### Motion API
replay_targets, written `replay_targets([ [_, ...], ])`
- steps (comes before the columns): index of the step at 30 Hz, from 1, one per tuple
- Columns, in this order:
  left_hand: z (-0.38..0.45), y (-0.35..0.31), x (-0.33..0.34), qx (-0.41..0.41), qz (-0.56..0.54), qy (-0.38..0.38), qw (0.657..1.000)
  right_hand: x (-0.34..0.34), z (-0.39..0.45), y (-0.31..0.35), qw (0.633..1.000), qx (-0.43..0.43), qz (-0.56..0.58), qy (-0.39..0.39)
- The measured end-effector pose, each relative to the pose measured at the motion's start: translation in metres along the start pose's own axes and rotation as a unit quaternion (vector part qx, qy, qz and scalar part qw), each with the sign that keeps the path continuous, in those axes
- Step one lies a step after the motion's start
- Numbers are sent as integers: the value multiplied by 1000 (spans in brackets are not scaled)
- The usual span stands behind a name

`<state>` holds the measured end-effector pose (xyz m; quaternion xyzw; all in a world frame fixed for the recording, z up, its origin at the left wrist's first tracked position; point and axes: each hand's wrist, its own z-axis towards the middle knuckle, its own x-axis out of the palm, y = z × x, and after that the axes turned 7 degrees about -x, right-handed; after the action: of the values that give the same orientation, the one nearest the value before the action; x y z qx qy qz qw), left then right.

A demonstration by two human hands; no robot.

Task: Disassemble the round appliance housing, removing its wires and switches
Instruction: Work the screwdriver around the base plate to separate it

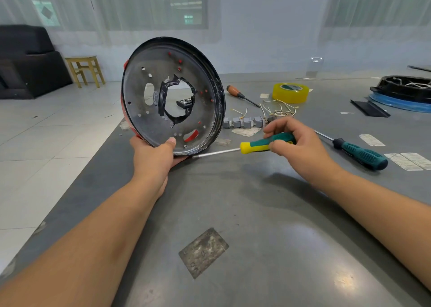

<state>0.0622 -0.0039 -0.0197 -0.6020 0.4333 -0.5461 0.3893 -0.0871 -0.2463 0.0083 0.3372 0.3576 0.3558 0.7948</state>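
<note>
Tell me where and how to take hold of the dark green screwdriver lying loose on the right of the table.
Grip the dark green screwdriver by its thick ribbed handle, coming down from above with the fingers across it. It lies flat on the table with the handle toward the near right and the thin shaft pointing away to the left. The right hand already holds the yellow-green screwdriver, so it would need to be freed first.

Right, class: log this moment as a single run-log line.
left hand: holds round housing on edge on table | right hand: grips yellow-green screwdriver, tip near housing rim | switches, wires: on table
</note>
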Motion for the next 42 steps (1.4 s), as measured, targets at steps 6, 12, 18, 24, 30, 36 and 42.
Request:
replay_targets([
  [6, 2, 1, -1, 0, 8, 1, 1000, -6, 1, -8, 994, 15, -30, 102],
  [12, 4, 2, -1, 4, 19, 11, 1000, -4, -4, -12, 967, -43, -159, 194],
  [18, 2, 4, -1, 17, 29, 23, 999, 1, -5, -6, 914, -137, -280, 259],
  [24, 8, 7, -1, 19, 34, 23, 999, 42, 2, 12, 873, -199, -423, 135],
  [30, 10, 11, -2, 33, 42, 22, 998, 108, 28, 22, 873, -170, -448, 94],
  [36, 11, 13, -2, 41, 61, 23, 997, 140, 46, 26, 893, -66, -434, 95],
  [42, 13, 14, -2, 42, 69, 22, 996, 144, 52, 24, 907, -43, -406, 106],
])
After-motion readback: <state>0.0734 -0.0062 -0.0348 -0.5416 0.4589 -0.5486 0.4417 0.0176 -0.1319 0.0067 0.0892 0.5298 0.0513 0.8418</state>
